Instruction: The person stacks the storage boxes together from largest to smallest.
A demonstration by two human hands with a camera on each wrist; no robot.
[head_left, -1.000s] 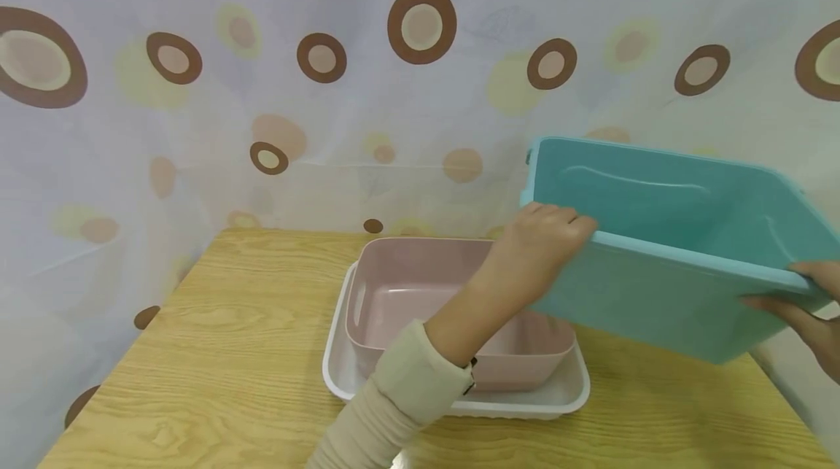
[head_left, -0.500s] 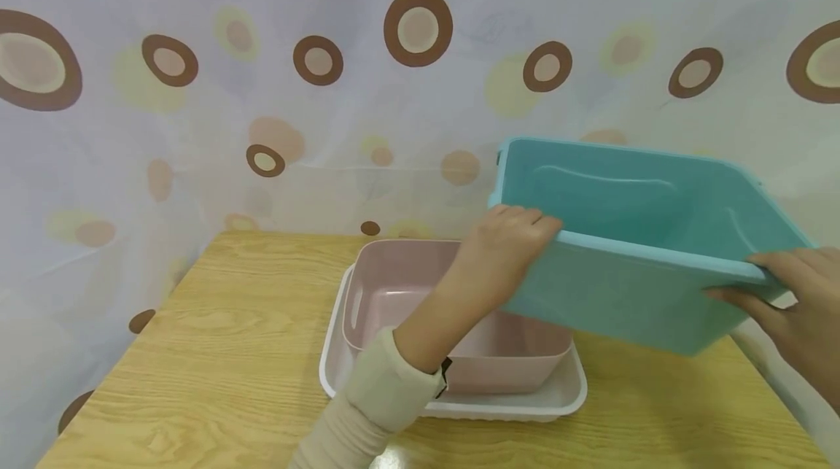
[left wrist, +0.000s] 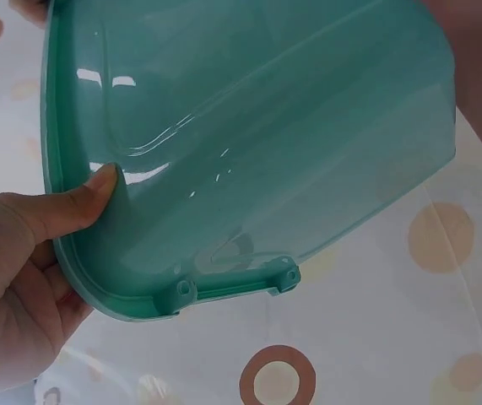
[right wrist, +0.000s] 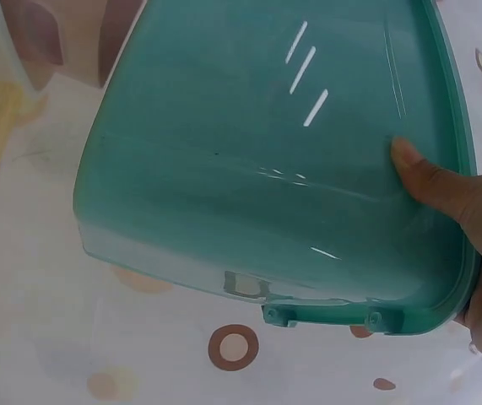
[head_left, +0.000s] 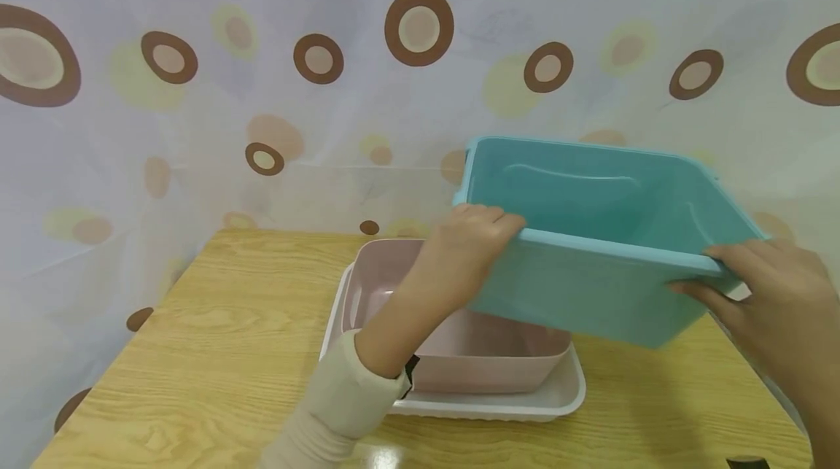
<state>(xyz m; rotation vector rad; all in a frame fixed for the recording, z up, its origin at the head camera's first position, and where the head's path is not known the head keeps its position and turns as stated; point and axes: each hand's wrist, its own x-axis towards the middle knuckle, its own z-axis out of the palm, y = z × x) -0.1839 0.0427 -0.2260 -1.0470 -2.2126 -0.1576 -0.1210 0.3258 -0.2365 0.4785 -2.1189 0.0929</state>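
A teal plastic storage bin (head_left: 577, 287) is held tilted in the air, its opening facing up and away. My left hand (head_left: 462, 250) grips its near rim close to the left corner; in the left wrist view the thumb presses the outer wall. Near the right corner my right hand (head_left: 768, 301) pinches the same rim, the thumb on the outside wall. Below and left of the bin, a pink basin (head_left: 492, 374) with a handle slot sits inside a white tray (head_left: 551, 407). The bin and left forearm hide part of both.
The tray stands on a wood-grain table (head_left: 197, 352). Behind hangs a pale curtain (head_left: 367, 111) with brown ring patterns. A small dark object (head_left: 748, 462) shows at the bottom right edge.
Both hands have carried the teal bin leftward, so it now overhangs more of the pink basin. The right hand has come fully into view. Basin and tray stay put.
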